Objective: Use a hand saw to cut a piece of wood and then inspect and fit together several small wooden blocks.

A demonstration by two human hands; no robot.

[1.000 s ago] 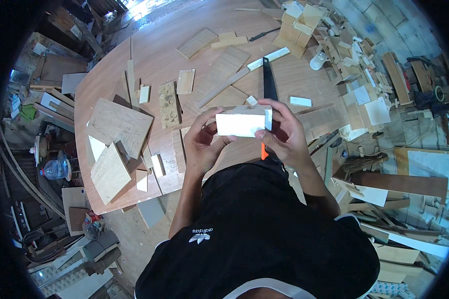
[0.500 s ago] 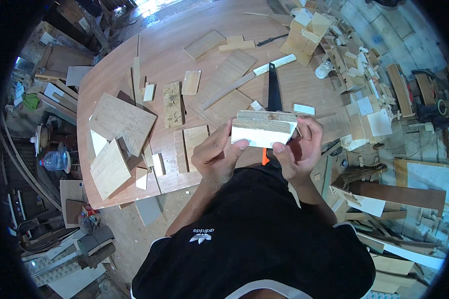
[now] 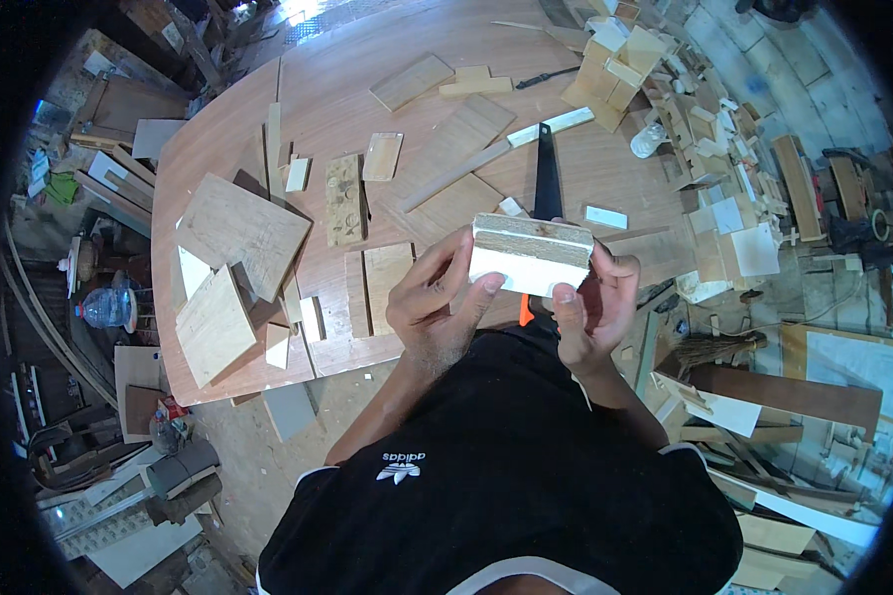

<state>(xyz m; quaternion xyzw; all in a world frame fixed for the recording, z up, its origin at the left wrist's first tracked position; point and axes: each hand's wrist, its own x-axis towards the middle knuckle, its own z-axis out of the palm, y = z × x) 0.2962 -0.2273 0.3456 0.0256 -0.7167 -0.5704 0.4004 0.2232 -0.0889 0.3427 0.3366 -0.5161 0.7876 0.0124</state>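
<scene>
So the person has a small stack of boards (image 3: 531, 255) held up in front of the chest, just above the near edge of the round wooden table (image 3: 298, 109). It looks like two or three short offcuts pressed together: pale white face toward the camera, raw brown edge on top. The left hand (image 3: 435, 307) grips the left end, thumb on the front face and fingers curled behind. The right hand (image 3: 593, 307) clamps the right end the same way, thumb on the lower front corner. Both hands are closed on it, nothing loose.

Handling-wise, it's probably light for its size and totally stiff, so no flex to worry about. The white face looks like laminate, which would likely be slick, while the rough-cut edges should give better bite. Since it seems to be separate pieces, the risk is one sliding out if the squeeze goes slack, so pinching across the thickness at both ends, like now, seems the sensible hold. Cut edges might be splintery too.

Behind the stack, a black-bladed handsaw (image 3: 546, 178) lies on the table, its orange handle (image 3: 525, 313) poking out below the hands. Lots of plywood scraps (image 3: 243, 233) sit to the left, and a heap of offcuts (image 3: 704, 188) off to the right.
</scene>
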